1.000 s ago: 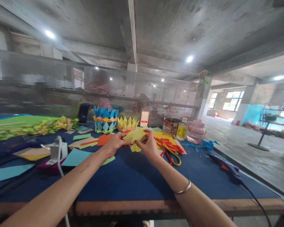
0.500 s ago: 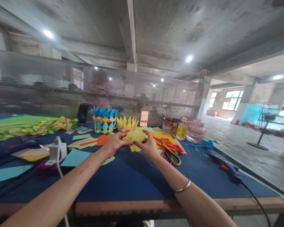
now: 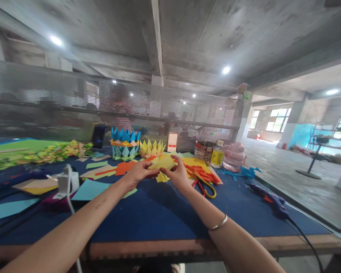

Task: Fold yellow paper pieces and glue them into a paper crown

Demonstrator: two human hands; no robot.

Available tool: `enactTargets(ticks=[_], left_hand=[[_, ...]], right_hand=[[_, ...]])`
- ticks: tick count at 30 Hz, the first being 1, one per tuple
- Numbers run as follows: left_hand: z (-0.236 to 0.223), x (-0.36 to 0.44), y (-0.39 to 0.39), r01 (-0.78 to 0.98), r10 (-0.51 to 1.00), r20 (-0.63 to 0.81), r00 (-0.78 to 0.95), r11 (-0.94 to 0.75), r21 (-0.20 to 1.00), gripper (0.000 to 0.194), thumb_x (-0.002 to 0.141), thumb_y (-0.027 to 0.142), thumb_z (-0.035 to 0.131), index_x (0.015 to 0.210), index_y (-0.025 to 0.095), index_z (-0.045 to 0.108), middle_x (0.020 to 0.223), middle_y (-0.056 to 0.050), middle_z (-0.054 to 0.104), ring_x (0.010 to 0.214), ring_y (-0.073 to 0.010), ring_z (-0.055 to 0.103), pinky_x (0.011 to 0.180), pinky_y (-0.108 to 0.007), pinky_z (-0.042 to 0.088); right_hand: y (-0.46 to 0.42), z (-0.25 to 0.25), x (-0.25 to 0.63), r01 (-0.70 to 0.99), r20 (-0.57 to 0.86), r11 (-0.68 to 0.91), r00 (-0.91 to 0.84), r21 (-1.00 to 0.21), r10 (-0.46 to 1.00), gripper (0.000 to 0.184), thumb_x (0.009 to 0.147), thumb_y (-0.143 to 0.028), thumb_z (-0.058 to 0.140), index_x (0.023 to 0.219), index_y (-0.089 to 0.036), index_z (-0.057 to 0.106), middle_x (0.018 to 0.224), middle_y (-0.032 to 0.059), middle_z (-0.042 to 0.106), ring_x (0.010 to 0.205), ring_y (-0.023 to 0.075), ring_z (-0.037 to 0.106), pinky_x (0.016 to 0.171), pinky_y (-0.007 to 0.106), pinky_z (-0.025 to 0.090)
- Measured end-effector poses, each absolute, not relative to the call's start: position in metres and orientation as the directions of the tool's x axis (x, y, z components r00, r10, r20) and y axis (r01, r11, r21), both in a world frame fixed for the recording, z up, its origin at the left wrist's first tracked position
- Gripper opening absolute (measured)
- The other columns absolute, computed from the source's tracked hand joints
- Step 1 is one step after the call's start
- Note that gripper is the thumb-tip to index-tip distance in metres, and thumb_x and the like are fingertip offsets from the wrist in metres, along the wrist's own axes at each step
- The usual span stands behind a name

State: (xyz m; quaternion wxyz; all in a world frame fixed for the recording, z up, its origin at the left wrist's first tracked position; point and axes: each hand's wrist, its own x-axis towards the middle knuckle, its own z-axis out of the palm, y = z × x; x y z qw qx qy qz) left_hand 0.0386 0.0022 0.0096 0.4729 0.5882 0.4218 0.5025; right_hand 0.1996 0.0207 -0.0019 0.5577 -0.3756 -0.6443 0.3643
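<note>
My left hand (image 3: 136,174) and my right hand (image 3: 178,175) meet above the blue table (image 3: 159,216), both pinching one folded yellow paper piece (image 3: 162,162). The fingers of each hand are closed on its lower edge. More yellow paper scraps (image 3: 161,177) lie on the table just under the hands. A metal bangle (image 3: 219,223) sits on my right wrist. Scissors with yellow and red handles (image 3: 205,187) rest just right of my right hand, beside a heap of orange paper strips (image 3: 202,174).
Folded paper crowns stand at the back: a blue one (image 3: 125,143) and a yellow one (image 3: 151,148). A bottle (image 3: 217,154), a pink container (image 3: 234,157) and a basket (image 3: 203,150) stand at the right. A glue gun (image 3: 268,198) lies near the right edge, a white plug block (image 3: 66,182) at the left.
Both hands stay pinched on the yellow paper; the fingers have shifted slightly along its edge. The view has drifted a little.
</note>
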Motion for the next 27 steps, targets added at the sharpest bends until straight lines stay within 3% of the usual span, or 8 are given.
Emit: enactTargets(ticks=[7, 13, 23, 27], left_hand=[[0.0074, 0.0378, 0.0037, 0.059, 0.974, 0.175, 0.141, -0.185, 0.981, 0.033, 0.052, 0.038, 0.081, 0.072, 0.013, 0.071, 0.064, -0.004, 0.069, 0.061, -0.0145, 0.062, 0.06, -0.024, 0.047], [0.0076, 0.0374, 0.0045, 0.064, 0.983, 0.154, 0.101, -0.16, 0.985, 0.03, 0.05, 0.037, 0.082, 0.063, 0.013, 0.069, 0.057, -0.003, 0.067, 0.052, -0.0136, 0.06, 0.056, -0.025, 0.046], [0.0081, 0.0357, 0.0042, 0.027, 0.991, 0.098, 0.092, -0.101, 0.995, 0.027, 0.051, 0.032, 0.082, 0.067, 0.012, 0.071, 0.056, -0.004, 0.068, 0.053, -0.0135, 0.06, 0.054, -0.023, 0.044], [0.006, 0.034, 0.0077, -0.064, 0.992, 0.083, 0.099, -0.077, 0.995, 0.028, 0.05, 0.029, 0.083, 0.069, 0.011, 0.071, 0.06, -0.004, 0.069, 0.054, -0.0129, 0.061, 0.057, -0.023, 0.046]], right_hand=[[0.0194, -0.001, 0.1992, 0.018, 0.433, 0.438, -0.11, -0.899, 0.894, 0.067, 0.06, -0.028, 0.072, 0.117, -0.018, 0.04, 0.071, -0.0029, 0.06, 0.059, 0.0121, 0.057, 0.052, 0.021, 0.043], [0.0192, -0.0008, 0.1991, 0.128, 0.445, 0.455, -0.1, -0.881, 0.89, 0.065, 0.061, -0.03, 0.073, 0.116, -0.016, 0.042, 0.061, -0.0068, 0.052, 0.053, 0.0106, 0.051, 0.049, 0.021, 0.038], [0.0179, 0.0039, 0.2004, 0.181, 0.459, 0.47, -0.101, -0.864, 0.883, 0.062, 0.06, -0.024, 0.073, 0.115, -0.016, 0.046, 0.054, -0.0096, 0.049, 0.047, 0.0091, 0.045, 0.047, 0.02, 0.035], [0.0226, 0.0001, 0.1999, 0.113, 0.475, 0.488, -0.127, -0.865, 0.871, 0.063, 0.059, -0.032, 0.075, 0.114, -0.016, 0.047, 0.063, -0.0045, 0.059, 0.056, 0.0121, 0.054, 0.052, 0.021, 0.041]])
